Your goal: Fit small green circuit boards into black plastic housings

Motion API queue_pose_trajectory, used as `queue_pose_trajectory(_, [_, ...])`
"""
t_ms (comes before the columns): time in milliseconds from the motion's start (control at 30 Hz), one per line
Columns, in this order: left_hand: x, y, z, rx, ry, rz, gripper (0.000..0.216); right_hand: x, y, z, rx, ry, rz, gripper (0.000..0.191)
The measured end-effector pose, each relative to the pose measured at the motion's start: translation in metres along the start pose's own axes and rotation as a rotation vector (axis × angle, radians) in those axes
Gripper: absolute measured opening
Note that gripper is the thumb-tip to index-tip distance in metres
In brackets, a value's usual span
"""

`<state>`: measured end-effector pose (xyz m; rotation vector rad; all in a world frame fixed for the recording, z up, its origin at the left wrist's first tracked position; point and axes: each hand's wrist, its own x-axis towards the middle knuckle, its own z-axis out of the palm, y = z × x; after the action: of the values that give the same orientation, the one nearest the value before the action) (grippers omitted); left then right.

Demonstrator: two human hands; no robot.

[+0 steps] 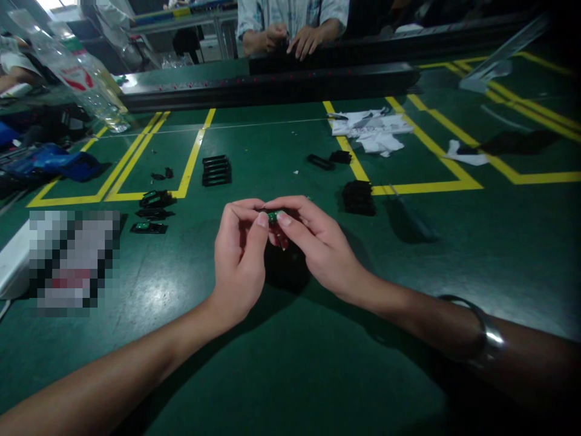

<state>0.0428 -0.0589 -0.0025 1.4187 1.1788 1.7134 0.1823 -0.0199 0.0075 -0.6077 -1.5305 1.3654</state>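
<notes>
Both thumbs and forefingers pinch a small green circuit board point(272, 217) above the middle of the green table. My left hand point(240, 254) grips its left end, and my right hand point(320, 242) has the right end. The fingers hide most of the board. To the left lie several black plastic parts, one of them a black housing with a green board point(147, 227). Beyond my hands is a row of black frames point(216, 170). A stack of black parts point(358, 197) stands to the right of my right hand.
A screwdriver-like tool point(413, 212) lies at right, near white papers point(372, 127). Plastic bottles point(82, 72) and a blue tool point(59, 163) stand at far left. A black rail point(272, 85) crosses the back, where another person's hands point(295, 41) work.
</notes>
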Motion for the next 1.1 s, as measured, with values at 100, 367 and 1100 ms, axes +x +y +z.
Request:
queue_pose_trajectory(100, [0.0005, -0.0027, -0.0009, 0.002, 0.016, -0.014, 0.013, 0.0007, -0.0004, -0.0003, 0.002, 0.000, 0.001, 0.016])
queue_pose_trajectory(367, [-0.0015, -0.0008, 0.0011, -0.001, -0.001, -0.014, 0.013, 0.0006, 0.0014, -0.0005, 0.040, -0.005, 0.013, 0.015])
queue_pose_trajectory(1100, [0.0022, 0.0030, 0.0015, 0.047, 0.021, 0.013, 0.017, 0.0001, -0.0007, -0.0019, 0.022, 0.010, 0.023, 0.018])
